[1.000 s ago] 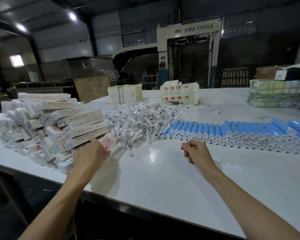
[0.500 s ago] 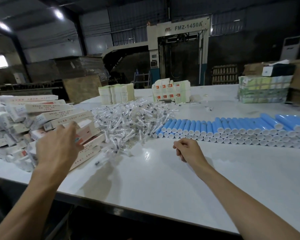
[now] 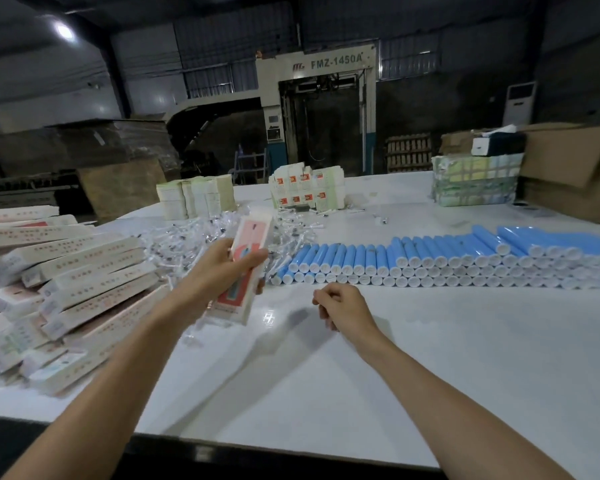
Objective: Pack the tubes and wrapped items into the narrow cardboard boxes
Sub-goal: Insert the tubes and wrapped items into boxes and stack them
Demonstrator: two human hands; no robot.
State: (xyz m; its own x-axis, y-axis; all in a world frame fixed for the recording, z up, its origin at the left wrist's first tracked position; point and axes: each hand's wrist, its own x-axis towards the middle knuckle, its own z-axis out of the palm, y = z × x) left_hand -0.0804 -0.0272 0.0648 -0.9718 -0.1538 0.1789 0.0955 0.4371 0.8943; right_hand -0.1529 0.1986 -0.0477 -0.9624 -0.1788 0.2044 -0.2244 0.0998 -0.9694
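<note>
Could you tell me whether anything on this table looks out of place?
The narrow boxes at the left lie in a slumped, uneven heap, and a few wrapped items lie strayed behind their pile; the blue tubes sit in neat rows.

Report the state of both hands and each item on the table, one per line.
Left hand: grips narrow box.
Narrow box: lifted, tilted.
Right hand: fingers curled, nothing visible in it.
Blue tubes: capped, lying in stacked rows.
Box pile: heaped loosely.
Wrapped items: loose heap.
</note>
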